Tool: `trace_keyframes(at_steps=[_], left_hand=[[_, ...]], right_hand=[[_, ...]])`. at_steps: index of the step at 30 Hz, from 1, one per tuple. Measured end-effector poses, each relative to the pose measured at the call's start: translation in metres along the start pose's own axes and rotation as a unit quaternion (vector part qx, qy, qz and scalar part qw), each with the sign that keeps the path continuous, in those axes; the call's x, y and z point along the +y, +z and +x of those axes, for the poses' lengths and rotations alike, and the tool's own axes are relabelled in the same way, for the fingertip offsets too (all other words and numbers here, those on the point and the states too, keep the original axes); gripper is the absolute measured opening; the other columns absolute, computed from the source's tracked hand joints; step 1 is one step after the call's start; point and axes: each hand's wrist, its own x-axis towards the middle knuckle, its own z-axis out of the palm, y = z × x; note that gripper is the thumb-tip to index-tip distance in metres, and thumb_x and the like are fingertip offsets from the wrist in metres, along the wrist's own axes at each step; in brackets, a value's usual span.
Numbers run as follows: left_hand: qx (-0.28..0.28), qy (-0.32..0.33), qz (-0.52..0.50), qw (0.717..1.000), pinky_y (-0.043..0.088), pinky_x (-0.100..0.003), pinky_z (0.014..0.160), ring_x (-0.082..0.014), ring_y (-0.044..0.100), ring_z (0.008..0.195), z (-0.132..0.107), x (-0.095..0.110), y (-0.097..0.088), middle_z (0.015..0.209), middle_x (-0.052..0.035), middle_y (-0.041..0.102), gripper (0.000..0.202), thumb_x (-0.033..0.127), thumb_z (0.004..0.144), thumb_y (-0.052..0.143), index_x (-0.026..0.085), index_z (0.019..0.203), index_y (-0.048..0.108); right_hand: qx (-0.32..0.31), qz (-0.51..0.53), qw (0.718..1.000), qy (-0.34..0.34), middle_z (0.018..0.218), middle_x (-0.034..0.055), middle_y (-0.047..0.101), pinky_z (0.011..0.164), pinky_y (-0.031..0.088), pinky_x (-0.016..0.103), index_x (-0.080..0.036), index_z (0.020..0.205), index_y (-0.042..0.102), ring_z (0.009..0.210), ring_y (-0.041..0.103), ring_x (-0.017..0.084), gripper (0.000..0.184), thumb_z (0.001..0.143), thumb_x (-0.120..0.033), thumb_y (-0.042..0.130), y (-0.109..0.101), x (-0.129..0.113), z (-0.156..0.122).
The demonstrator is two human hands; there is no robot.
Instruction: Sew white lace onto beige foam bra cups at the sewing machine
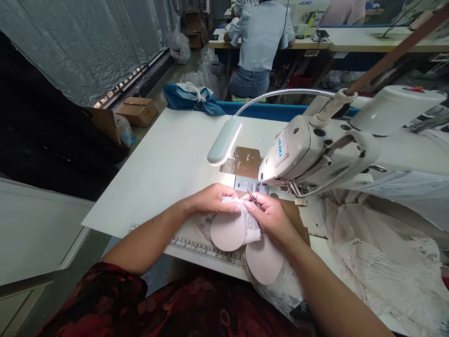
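Between my hands is a white lace garment with two pale pink rounded pads, like a bra; its left pad point(228, 230) lies under my left hand and its right pad point(264, 260) hangs near the table's front edge. My left hand point(220, 198) is closed on the upper lace edge, thumb on top. My right hand point(268, 214) pinches the same edge and also holds small dark metal snips point(255, 200), their tips pointing up and left. Just beyond my fingers is the needle area of a white JUKI sewing machine point(298, 150).
A lamp point(224, 140) on a bendable neck lights the work. White lace fabric point(379, 252) is heaped at the right. A ruler strip point(206, 252) runs along the front of the white table point(157, 164). A blue cloth bundle point(192, 97) sits at the far edge; beyond it a person point(261, 42) is seated.
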Motion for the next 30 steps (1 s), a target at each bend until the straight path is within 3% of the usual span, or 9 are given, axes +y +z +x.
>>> trace_keyframes(at_steps=[3,6,11,16,30], left_hand=[[-0.017,-0.004,-0.030,0.999,0.040,-0.021,0.060,-0.0110,0.052,0.068,0.000,0.000,0.000,0.076,-0.0010,0.058,0.030,0.039,0.079,0.068,0.011,0.088,0.066],[-0.018,-0.005,-0.046,0.999,0.044,-0.023,0.064,-0.0131,0.056,0.072,-0.001,0.001,-0.001,0.081,-0.0039,0.063,0.030,0.037,0.079,0.068,0.011,0.094,0.069],[0.005,-0.013,-0.070,0.997,0.047,-0.024,0.067,-0.0135,0.059,0.074,-0.001,-0.001,0.000,0.084,-0.0052,0.067,0.029,0.037,0.079,0.069,0.011,0.093,0.072],[0.010,-0.011,-0.061,0.998,0.047,-0.025,0.070,-0.0153,0.061,0.079,0.000,-0.002,0.000,0.089,-0.0066,0.069,0.034,0.038,0.079,0.069,0.012,0.101,0.072],[-0.024,-0.016,-0.052,0.998,0.040,-0.023,0.057,-0.0118,0.051,0.066,0.002,-0.001,0.001,0.071,-0.0028,0.060,0.034,0.043,0.078,0.069,0.010,0.083,0.072]], right_hand=[[0.002,0.042,0.999,0.007,0.087,0.0033,0.062,0.065,0.047,0.028,-0.020,0.107,0.057,0.074,0.057,0.016,0.032,0.088,-0.046,0.054,-0.005,0.004,0.000],[-0.019,0.055,0.998,0.010,0.083,0.0016,0.060,0.059,0.046,0.027,-0.021,0.115,0.055,0.063,0.053,0.012,0.038,0.091,-0.049,0.047,-0.012,0.008,-0.001],[-0.032,0.027,0.999,0.009,0.077,0.0004,0.060,0.066,0.048,0.028,-0.021,0.110,0.062,0.068,0.057,0.014,0.034,0.086,-0.045,0.058,-0.020,0.007,-0.003],[-0.055,0.028,0.998,0.013,0.083,0.0031,0.066,0.066,0.050,0.029,-0.020,0.102,0.062,0.074,0.062,0.016,0.028,0.084,-0.042,0.061,-0.018,0.004,-0.003],[-0.026,-0.028,0.999,-0.027,0.086,0.0046,0.069,0.069,0.050,0.031,-0.019,0.088,0.066,0.080,0.063,0.019,0.021,0.086,-0.039,0.058,-0.009,-0.004,-0.003]])
